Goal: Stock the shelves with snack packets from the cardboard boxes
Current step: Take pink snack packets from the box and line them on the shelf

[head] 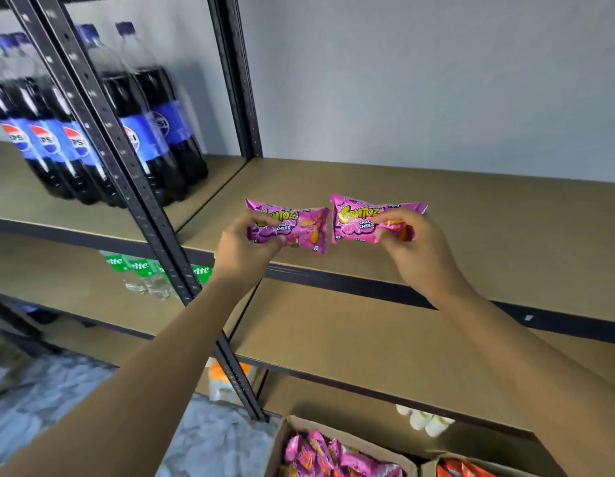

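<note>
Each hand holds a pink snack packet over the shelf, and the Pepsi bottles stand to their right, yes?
No: the head view shows the Pepsi bottles to their left. Left hand and right hand do each hold a pink packet over the shelf.

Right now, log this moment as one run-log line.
left hand: grips left pink packet | right hand: pinches right pink packet | place: both at shelf board front | source: cardboard box below, spare packets inside
</note>
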### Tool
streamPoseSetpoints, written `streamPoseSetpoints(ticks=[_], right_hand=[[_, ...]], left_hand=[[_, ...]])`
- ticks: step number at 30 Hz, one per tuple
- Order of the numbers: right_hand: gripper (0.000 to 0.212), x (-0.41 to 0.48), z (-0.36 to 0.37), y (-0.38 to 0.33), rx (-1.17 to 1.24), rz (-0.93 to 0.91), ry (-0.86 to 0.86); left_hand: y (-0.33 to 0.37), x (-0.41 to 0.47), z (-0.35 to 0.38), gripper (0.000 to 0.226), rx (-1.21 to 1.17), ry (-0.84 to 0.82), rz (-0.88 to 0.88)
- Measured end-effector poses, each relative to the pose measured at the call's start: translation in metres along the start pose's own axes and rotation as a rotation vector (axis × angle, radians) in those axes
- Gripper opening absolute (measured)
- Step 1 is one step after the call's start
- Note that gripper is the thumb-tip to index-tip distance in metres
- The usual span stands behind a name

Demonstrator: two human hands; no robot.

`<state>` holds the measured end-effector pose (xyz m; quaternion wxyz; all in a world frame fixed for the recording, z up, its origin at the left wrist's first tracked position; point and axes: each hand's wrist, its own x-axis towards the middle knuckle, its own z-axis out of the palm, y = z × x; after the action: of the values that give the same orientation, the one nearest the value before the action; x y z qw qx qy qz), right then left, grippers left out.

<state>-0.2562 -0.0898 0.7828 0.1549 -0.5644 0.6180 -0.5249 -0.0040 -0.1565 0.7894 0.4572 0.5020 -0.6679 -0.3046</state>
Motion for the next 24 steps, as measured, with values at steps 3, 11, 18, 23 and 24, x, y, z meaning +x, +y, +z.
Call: streamPoseSetpoints(ticks=[3, 11, 18, 23, 24], right_hand=[[0.027, 0.028, 0.015, 0.012, 0.001, -0.013, 0.004], [0.033, 0.11, 0.065, 0.054, -0.025, -0.033, 0.005], [0.039, 0.179, 0.087, 0.076, -0.023, 0.014, 0.043], [0.027, 0.221, 0.112, 0.098, -0.113, 0.047, 0.097], [0.028, 0.23, 0.118, 0.105, -0.147, 0.061, 0.112]], left_hand=[[-0.015, 0.03, 0.014, 0.029, -0.02, 0.019, -0.048], [-0.057, 0.128, 0.037, 0.038, 0.03, 0.04, -0.05], [-0.084, 0.201, 0.055, 0.039, 0.063, 0.035, -0.014], [-0.092, 0.24, 0.075, 0.034, 0.199, 0.151, -0.026], [-0.094, 0.248, 0.079, 0.033, 0.233, 0.177, -0.032]])
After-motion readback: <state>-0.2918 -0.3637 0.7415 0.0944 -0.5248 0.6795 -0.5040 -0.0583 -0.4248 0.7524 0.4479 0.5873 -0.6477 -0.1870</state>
